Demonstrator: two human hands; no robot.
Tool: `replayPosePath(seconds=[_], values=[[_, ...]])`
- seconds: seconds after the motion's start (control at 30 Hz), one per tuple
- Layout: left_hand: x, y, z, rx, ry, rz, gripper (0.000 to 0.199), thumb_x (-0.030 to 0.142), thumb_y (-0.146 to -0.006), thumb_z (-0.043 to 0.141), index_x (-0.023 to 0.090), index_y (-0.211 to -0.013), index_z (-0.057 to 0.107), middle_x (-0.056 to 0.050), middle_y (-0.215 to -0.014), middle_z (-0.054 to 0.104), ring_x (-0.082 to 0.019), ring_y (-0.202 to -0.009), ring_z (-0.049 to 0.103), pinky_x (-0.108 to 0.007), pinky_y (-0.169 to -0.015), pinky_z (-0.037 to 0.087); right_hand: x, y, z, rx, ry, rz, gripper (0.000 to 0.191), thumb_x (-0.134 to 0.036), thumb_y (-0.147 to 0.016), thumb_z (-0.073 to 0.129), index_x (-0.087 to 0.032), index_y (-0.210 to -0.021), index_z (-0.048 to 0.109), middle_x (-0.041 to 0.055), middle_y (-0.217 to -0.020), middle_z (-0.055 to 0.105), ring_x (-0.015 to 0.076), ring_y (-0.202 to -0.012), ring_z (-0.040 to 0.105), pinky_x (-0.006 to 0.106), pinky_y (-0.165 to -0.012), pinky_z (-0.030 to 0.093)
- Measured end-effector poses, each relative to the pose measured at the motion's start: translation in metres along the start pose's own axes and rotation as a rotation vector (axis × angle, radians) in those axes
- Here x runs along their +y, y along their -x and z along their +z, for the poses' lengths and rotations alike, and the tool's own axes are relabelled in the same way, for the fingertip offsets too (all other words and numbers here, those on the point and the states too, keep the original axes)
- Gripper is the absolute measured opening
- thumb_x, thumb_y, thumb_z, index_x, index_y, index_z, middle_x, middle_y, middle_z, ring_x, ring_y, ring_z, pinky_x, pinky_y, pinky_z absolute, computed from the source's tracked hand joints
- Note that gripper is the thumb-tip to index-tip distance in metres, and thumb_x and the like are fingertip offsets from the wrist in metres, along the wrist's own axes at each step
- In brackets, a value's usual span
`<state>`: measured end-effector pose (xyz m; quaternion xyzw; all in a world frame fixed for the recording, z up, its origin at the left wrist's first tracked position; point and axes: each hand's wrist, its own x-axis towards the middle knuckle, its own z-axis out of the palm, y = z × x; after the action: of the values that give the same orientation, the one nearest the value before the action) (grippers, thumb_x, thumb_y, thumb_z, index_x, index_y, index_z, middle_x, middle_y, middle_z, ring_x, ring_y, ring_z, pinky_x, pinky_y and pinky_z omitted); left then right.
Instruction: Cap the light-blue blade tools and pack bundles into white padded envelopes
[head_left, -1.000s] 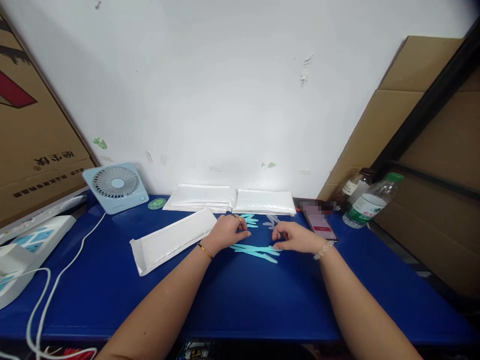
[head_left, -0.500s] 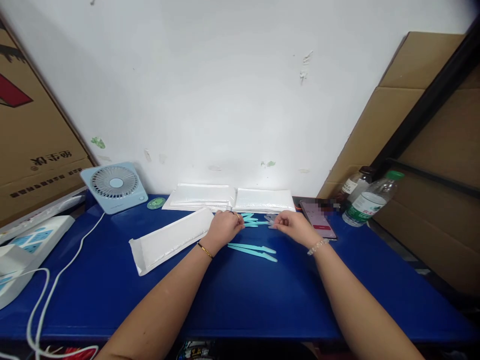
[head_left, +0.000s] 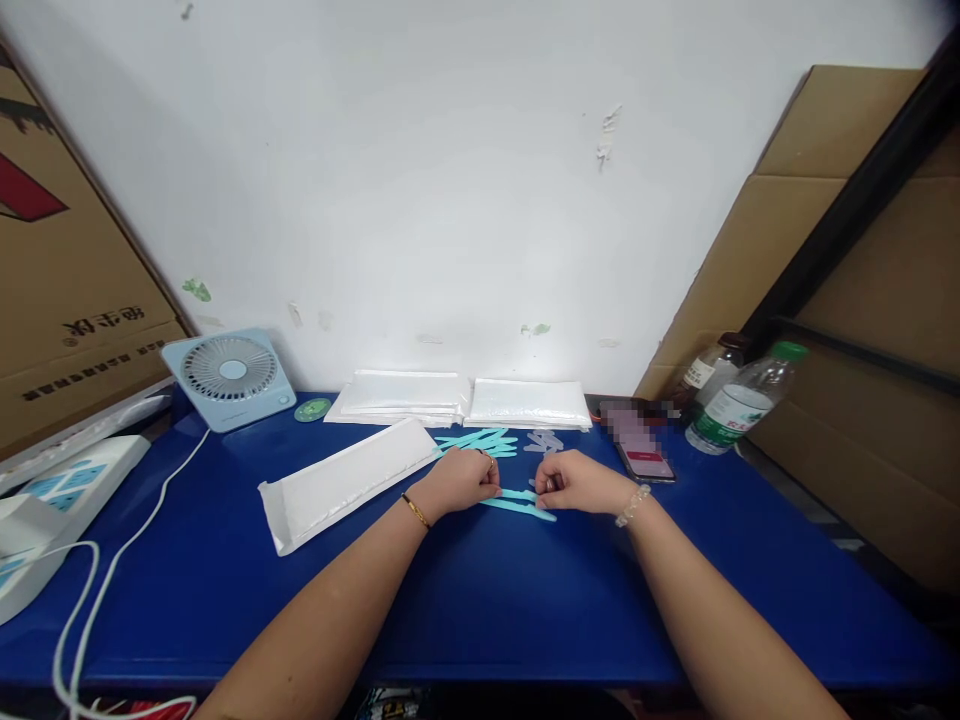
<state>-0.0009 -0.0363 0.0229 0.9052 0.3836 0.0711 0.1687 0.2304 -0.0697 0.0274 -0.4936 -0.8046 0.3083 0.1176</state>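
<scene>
My left hand (head_left: 459, 480) is closed, thumb and finger pinching the handle of a teal eyebrow razor (head_left: 517, 494). Just in front of it, a second teal razor (head_left: 525, 511) lies on the blue table. My right hand (head_left: 581, 482) is also closed, its fingertips at the head of the pinched razor. A small clear plastic cover (head_left: 532, 483) shows at those fingertips, partly hidden by them. Beyond my left hand is a loose pile of teal razors (head_left: 484, 441). A smaller heap of clear covers (head_left: 544, 440) lies to its right.
White padded envelopes (head_left: 405, 395) are stacked against the wall, with another stack (head_left: 529, 402) beside them. One envelope (head_left: 345, 485) lies slanted at left. A phone (head_left: 643, 445) and bottles (head_left: 731, 410) stand right; a fan (head_left: 232, 375) and power strip (head_left: 82, 490) left.
Both hands have come nearer to me, away from the razor pile and the clear covers. My left hand now grips one of the two front razors, and my right hand has reached its head.
</scene>
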Motion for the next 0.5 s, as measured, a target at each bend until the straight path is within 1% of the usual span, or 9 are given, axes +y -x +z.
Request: replayPosePath(seconds=[0.1, 0.17, 0.27, 0.33, 0.37, 0.4, 0.43, 0.47, 0.5], values=[[0.000, -0.002, -0.001, 0.048, -0.025, -0.006, 0.012, 0.032, -0.079, 0.061, 0.021, -0.077, 0.066, 0.001, -0.077, 0.068, -0.015, -0.072, 0.059, -0.026, -0.067, 0.036, 0.000, -0.002, 0.000, 0.015, 0.055, -0.003, 0.011, -0.028, -0.072, 0.068, -0.018, -0.073, 0.065, 0.0007, -0.067, 0.063, 0.0124, -0.058, 0.053, 0.023, -0.052, 0.037], [-0.003, -0.003, -0.005, 0.111, -0.060, -0.005, 0.013, 0.031, -0.081, 0.059, 0.021, -0.076, 0.066, 0.000, -0.079, 0.068, -0.016, -0.076, 0.060, -0.027, -0.072, 0.037, 0.003, -0.003, -0.003, 0.081, 0.104, -0.004, 0.009, -0.026, -0.076, 0.064, -0.018, -0.071, 0.065, 0.0006, -0.066, 0.063, 0.0125, -0.058, 0.053, 0.023, -0.053, 0.036], [-0.009, -0.005, -0.012, 0.260, -0.108, -0.071, 0.014, 0.029, -0.083, 0.057, 0.020, -0.078, 0.066, -0.002, -0.084, 0.068, -0.018, -0.081, 0.060, -0.030, -0.075, 0.037, 0.010, -0.003, -0.011, 0.259, 0.153, 0.018, 0.011, -0.026, -0.078, 0.060, -0.018, -0.071, 0.065, 0.0014, -0.068, 0.063, 0.0135, -0.061, 0.055, 0.024, -0.056, 0.038], [-0.014, -0.005, -0.016, 0.360, -0.108, -0.144, 0.013, 0.030, -0.083, 0.056, 0.021, -0.085, 0.065, -0.002, -0.087, 0.067, -0.019, -0.084, 0.060, -0.030, -0.076, 0.038, 0.014, -0.002, -0.016, 0.396, 0.156, 0.055, 0.013, -0.029, -0.079, 0.060, -0.019, -0.074, 0.066, 0.0021, -0.071, 0.064, 0.0143, -0.063, 0.056, 0.024, -0.058, 0.039], [-0.016, -0.004, -0.017, 0.392, -0.093, -0.173, 0.015, 0.032, -0.083, 0.057, 0.021, -0.090, 0.065, -0.002, -0.089, 0.067, -0.019, -0.085, 0.060, -0.030, -0.076, 0.038, 0.015, -0.002, -0.017, 0.444, 0.152, 0.070, 0.014, -0.031, -0.078, 0.060, -0.019, -0.075, 0.067, 0.0023, -0.073, 0.064, 0.0146, -0.064, 0.056, 0.025, -0.058, 0.039], [-0.017, -0.003, -0.018, 0.402, -0.069, -0.181, 0.018, 0.034, -0.082, 0.058, 0.021, -0.093, 0.064, -0.002, -0.090, 0.067, -0.019, -0.086, 0.060, -0.030, -0.076, 0.038, 0.015, -0.002, -0.018, 0.468, 0.146, 0.077, 0.015, -0.032, -0.078, 0.061, -0.019, -0.076, 0.068, 0.0024, -0.073, 0.065, 0.0149, -0.064, 0.056, 0.025, -0.058, 0.039], [-0.016, -0.002, -0.018, 0.385, -0.041, -0.165, 0.022, 0.037, -0.080, 0.060, 0.022, -0.095, 0.064, -0.002, -0.092, 0.066, -0.019, -0.087, 0.060, -0.030, -0.077, 0.039, 0.015, -0.001, -0.019, 0.467, 0.138, 0.076, 0.015, -0.032, -0.078, 0.060, -0.019, -0.076, 0.068, 0.0024, -0.073, 0.065, 0.0150, -0.064, 0.056, 0.025, -0.058, 0.039], [-0.015, -0.001, -0.017, 0.338, -0.011, -0.125, 0.025, 0.040, -0.079, 0.061, 0.022, -0.094, 0.064, -0.002, -0.092, 0.066, -0.019, -0.087, 0.060, -0.029, -0.076, 0.039, 0.013, -0.001, -0.018, 0.444, 0.127, 0.070, 0.015, -0.032, -0.078, 0.060, -0.019, -0.076, 0.068, 0.0022, -0.073, 0.065, 0.0150, -0.064, 0.057, 0.025, -0.058, 0.039], [-0.012, 0.001, -0.016, 0.263, 0.013, -0.068, 0.027, 0.043, -0.077, 0.063, 0.022, -0.093, 0.064, -0.002, -0.092, 0.066, -0.019, -0.087, 0.060, -0.028, -0.076, 0.039, 0.012, -0.001, -0.018, 0.408, 0.113, 0.062, 0.015, -0.031, -0.078, 0.060, -0.019, -0.076, 0.068, 0.0019, -0.072, 0.065, 0.0148, -0.063, 0.057, 0.025, -0.057, 0.039]])
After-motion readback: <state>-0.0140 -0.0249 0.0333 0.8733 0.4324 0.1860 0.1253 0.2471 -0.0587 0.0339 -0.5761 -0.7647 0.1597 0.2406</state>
